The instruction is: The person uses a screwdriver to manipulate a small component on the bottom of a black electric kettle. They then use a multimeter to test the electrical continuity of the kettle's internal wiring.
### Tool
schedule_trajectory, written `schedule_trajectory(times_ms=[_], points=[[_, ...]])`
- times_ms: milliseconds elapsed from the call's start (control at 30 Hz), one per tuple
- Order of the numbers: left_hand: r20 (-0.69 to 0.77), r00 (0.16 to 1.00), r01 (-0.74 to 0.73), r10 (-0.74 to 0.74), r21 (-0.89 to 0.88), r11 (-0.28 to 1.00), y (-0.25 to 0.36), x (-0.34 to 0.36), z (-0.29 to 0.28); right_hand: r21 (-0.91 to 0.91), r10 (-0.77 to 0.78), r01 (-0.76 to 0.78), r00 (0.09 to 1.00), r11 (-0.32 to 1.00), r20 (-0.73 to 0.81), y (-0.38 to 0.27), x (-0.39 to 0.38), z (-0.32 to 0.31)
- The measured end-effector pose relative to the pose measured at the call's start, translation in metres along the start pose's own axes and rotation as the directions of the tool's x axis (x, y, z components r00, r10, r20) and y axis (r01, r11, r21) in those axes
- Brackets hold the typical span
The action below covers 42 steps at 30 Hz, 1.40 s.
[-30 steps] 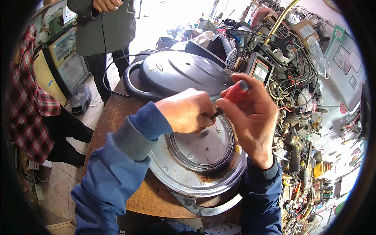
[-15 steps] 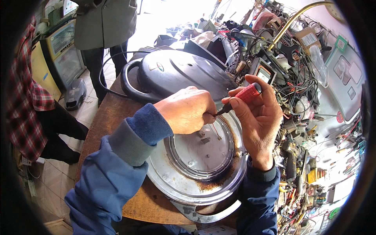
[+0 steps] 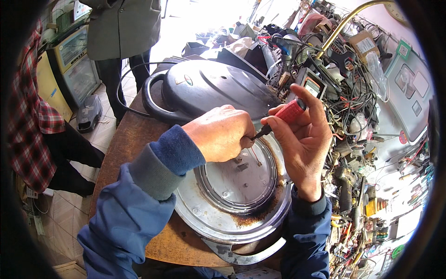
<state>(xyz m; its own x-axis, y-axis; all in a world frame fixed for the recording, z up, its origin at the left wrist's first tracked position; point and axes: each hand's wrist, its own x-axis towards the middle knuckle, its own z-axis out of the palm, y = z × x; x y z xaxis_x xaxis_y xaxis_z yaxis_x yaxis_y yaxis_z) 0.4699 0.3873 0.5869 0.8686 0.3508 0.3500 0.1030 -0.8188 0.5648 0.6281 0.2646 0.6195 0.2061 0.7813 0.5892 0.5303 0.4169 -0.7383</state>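
Note:
In my right hand (image 3: 306,151) is a screwdriver (image 3: 292,111) with a red handle and black collar, tilted with its tip toward my left hand (image 3: 220,132). My left fingers are pinched together at that tip; whatever they grip is hidden. Both hands are above the far part of a round metal appliance body (image 3: 197,211), which looks like an electric griddle. Its inner disc has a ring-shaped heating element (image 3: 253,202), small terminals (image 3: 242,166), a thin wire (image 3: 256,157) and brown burnt stains. Behind it lies the black domed cover (image 3: 218,86) with a loop handle.
The appliance rests on a brown wooden table (image 3: 172,242). Cables, tools and parts form a dense pile (image 3: 353,93) along the right, under a brass-coloured curved tube (image 3: 344,32). At the left stand two people, one in a checked shirt (image 3: 35,97), one in a grey coat (image 3: 123,30).
The screwdriver and my right hand have shifted slightly left and down. My left hand keeps its pinch at the tip, almost in the same place.

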Motion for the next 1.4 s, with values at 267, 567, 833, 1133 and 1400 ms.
schedule_trajectory(times_ms=[267,567,833,1133,1400], points=[[-0.072,0.996,-0.062,0.060,-0.033,0.998,-0.006,-0.002,0.006,0.132,0.024,-0.033,0.997,0.991,0.069,-0.009,0.003,-0.008],[-0.021,0.997,-0.073,0.073,0.001,0.997,-0.004,-0.001,0.001,-0.193,-0.057,0.050,0.998,0.980,-0.034,-0.008,0.003,-0.003],[-0.046,0.993,-0.109,0.109,0.014,0.994,-0.006,-0.004,0.003,0.057,0.008,-0.016,0.992,0.998,0.129,-0.008,0.003,-0.009],[-0.007,0.998,-0.066,0.067,0.017,0.998,0.001,0.000,0.000,-0.136,-0.113,0.117,0.993,0.984,0.032,-0.005,0.002,-0.004],[-0.057,0.985,-0.160,0.164,0.061,0.985,-0.007,-0.002,0.004,-0.031,-0.125,0.126,0.992,0.992,0.035,0.003,0.003,0.001]])
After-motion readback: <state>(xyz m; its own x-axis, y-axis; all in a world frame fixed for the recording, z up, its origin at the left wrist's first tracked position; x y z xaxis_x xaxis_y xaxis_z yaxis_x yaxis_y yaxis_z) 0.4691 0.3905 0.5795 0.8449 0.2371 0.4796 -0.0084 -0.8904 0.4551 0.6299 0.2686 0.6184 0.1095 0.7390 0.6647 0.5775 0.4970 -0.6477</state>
